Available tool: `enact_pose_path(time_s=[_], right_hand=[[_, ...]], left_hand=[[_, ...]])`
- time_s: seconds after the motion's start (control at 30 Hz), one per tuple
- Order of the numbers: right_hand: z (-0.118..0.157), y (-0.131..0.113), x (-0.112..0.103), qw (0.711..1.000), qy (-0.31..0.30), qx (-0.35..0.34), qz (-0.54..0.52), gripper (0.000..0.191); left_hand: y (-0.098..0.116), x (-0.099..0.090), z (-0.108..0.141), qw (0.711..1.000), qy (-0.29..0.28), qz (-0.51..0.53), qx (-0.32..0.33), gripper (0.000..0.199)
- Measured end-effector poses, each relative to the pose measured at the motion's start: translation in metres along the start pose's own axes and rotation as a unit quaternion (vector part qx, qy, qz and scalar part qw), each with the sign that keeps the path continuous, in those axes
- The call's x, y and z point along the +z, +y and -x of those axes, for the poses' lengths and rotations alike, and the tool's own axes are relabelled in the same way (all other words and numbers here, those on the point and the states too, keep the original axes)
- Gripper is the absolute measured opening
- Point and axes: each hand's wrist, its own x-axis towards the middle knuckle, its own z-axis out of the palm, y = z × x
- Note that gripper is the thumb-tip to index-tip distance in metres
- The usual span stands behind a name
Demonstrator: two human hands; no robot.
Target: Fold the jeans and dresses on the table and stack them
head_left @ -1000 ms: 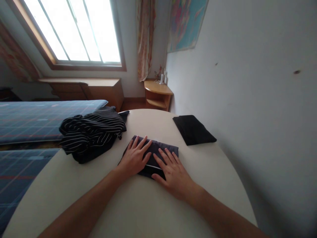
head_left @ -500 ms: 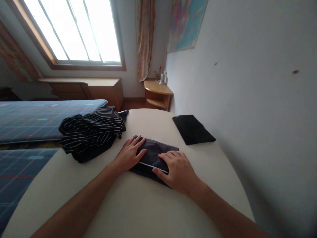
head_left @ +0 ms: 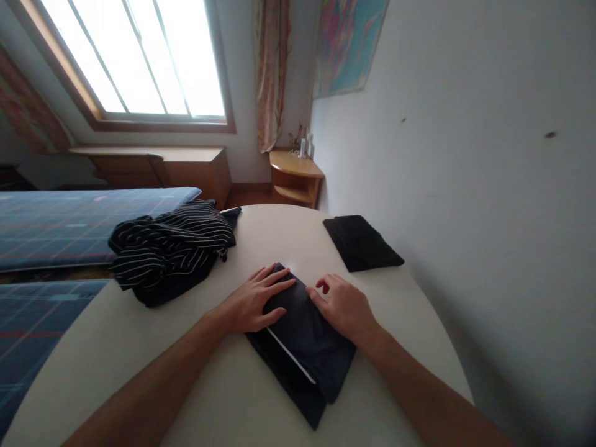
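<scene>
A folded dark navy garment [head_left: 302, 335] with a white stripe lies slanted on the round white table [head_left: 223, 385]. My left hand [head_left: 256, 301] rests flat on its upper left part, fingers stretched out and spread. At the garment's upper right edge is my right hand [head_left: 342, 307], its fingers loosely bent and thumb slightly apart, with nothing seen between them. Whether its side touches the cloth is hard to tell. A folded black cloth [head_left: 365, 243] lies farther back on the right. Rumpled black clothing with white stripes [head_left: 174, 245] is piled on the left.
A bed with a blue plaid cover [head_left: 88, 223] adjoins the table on the left. The white wall [head_left: 465, 186] runs along the right side. Behind the table stand a small wooden corner shelf [head_left: 295, 164] and a low wooden desk [head_left: 195, 162] under the window.
The folded garment has turned clockwise, its right end swinging toward me. My right hand has come off its top to the upper right edge. My left hand has shifted slightly right, still on it.
</scene>
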Motion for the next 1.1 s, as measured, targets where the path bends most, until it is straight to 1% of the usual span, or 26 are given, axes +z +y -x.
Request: enact_pose_path(time_s=[0.07, 0.13, 0.3, 0.5, 0.6, 0.7, 0.77, 0.83, 0.9, 0.97, 1.03, 1.1], right_hand=[[-0.001, 0.001, 0.000, 0.999, -0.040, 0.015, -0.001, 0.035], [0.000, 0.000, 0.000, 0.998, -0.066, 0.024, 0.001, 0.039], [0.001, -0.006, 0.000, 0.994, -0.091, 0.055, 0.015, 0.040], [0.001, -0.009, -0.004, 0.990, -0.119, 0.072, 0.001, 0.034], [0.003, -0.007, -0.007, 0.988, -0.133, 0.075, -0.028, 0.032], [0.004, -0.002, -0.008, 0.980, -0.158, 0.080, -0.086, 0.029], [0.003, 0.002, -0.008, 0.972, -0.173, 0.085, -0.132, 0.034], [0.003, 0.004, -0.008, 0.963, -0.193, 0.073, -0.174, 0.038], [0.002, 0.004, -0.008, 0.956, -0.215, 0.045, -0.197, 0.040], [0.003, 0.003, -0.010, 0.958, -0.209, 0.020, -0.197, 0.039], [0.005, 0.003, -0.011, 0.967, -0.178, 0.003, -0.182, 0.035], [0.006, 0.005, -0.013, 0.975, -0.148, -0.008, -0.165, 0.033]], left_hand=[[0.003, 0.000, -0.001, 1.000, -0.007, -0.001, 0.008, 0.067], [0.006, 0.001, -0.001, 1.000, -0.013, -0.004, 0.010, 0.068], [0.010, 0.002, -0.002, 1.000, -0.016, -0.008, 0.005, 0.066], [0.013, 0.002, -0.003, 1.000, -0.005, -0.003, 0.008, 0.062], [0.016, 0.001, -0.004, 1.000, 0.004, -0.007, 0.013, 0.056], [0.017, 0.000, -0.006, 1.000, 0.016, -0.022, 0.014, 0.049], [0.018, 0.000, -0.006, 0.999, 0.029, -0.031, 0.018, 0.047], [0.018, 0.000, -0.007, 0.998, 0.045, -0.036, 0.022, 0.046], [0.018, 0.001, -0.008, 0.997, 0.060, -0.042, 0.021, 0.044], [0.019, 0.002, -0.008, 0.995, 0.080, -0.049, 0.012, 0.044], [0.019, 0.003, -0.009, 0.992, 0.113, -0.051, -0.011, 0.045], [0.017, 0.004, -0.010, 0.987, 0.146, -0.050, -0.048, 0.045]])
